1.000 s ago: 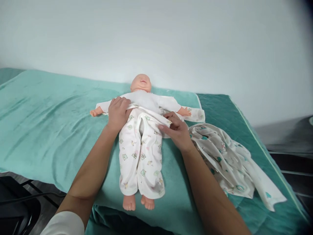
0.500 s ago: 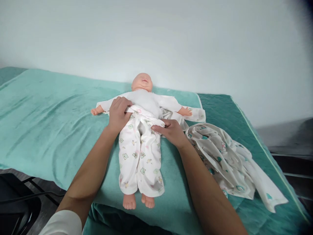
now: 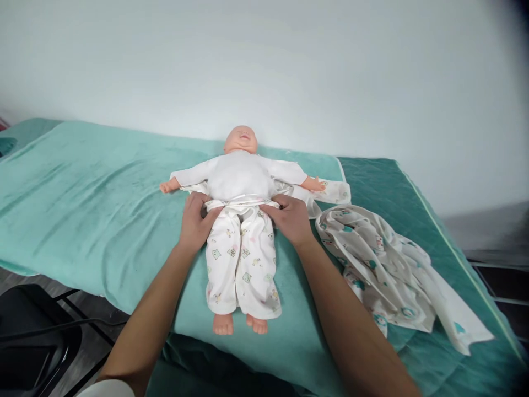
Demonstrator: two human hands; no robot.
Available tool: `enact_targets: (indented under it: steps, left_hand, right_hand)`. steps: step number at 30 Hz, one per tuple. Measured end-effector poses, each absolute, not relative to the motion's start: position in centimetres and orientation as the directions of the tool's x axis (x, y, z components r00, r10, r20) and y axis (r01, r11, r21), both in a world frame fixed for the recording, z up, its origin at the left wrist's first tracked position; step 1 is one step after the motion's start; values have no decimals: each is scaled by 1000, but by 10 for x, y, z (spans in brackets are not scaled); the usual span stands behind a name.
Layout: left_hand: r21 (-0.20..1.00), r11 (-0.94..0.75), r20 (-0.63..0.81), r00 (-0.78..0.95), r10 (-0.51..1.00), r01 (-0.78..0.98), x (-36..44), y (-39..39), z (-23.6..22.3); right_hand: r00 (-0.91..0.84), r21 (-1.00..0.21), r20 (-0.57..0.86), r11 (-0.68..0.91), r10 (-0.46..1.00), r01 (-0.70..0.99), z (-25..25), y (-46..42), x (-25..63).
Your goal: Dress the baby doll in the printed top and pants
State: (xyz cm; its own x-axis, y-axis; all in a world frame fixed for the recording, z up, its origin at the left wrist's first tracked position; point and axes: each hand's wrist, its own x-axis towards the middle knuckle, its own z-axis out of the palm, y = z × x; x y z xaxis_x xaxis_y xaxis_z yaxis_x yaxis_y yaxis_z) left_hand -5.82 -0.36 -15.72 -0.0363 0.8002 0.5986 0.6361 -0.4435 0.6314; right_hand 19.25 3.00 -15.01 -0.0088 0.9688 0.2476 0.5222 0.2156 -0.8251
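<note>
A baby doll (image 3: 239,141) lies on its back, head toward the wall, arms spread and bare feet toward me. It wears a plain white top (image 3: 239,175) and white printed baby pants (image 3: 242,264). My left hand (image 3: 195,223) grips the waistband at the doll's hip on the left, thumb in front and fingers partly hidden. On the other side my right hand (image 3: 292,218) pinches the waistband between thumb and fingers. The waistband is bunched in folds across the belly, over the lower edge of the top. A printed cloth sleeve (image 3: 333,192) lies beneath the doll's arm at right.
A crumpled white garment with teal prints (image 3: 380,270) lies right of the doll. Light green cloth (image 3: 103,220) covers the bed, over a darker quilted cover (image 3: 372,179). A pale wall (image 3: 264,66) stands behind. A black chair (image 3: 37,331) is at lower left.
My left hand has moved down from the belly to the hip, with more of the white top showing. My right hand has drawn the loose waistband in against the doll.
</note>
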Motion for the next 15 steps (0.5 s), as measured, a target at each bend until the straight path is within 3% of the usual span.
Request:
enact_targets:
  steps: [3,6,13,15]
  left_hand:
    - [809,-293,408,-128,904,510,-55,-2,-159]
    - [889,-219,300,-150,942,402,-52,2,-158]
    - [855,-289,379,-138,915,431,-46,31,-153]
    - [871,-273,357,-143,923,409,-47,37,-154]
  right_hand:
    - [-4,-830,211,181,977,528,-148,28,192]
    - [15,-843,224,186,975,505,-147,27,189]
    - [74,-797,322,228,944,560,-152,41,185]
    - [63,-754,428,318,902,575,-140,41,182]
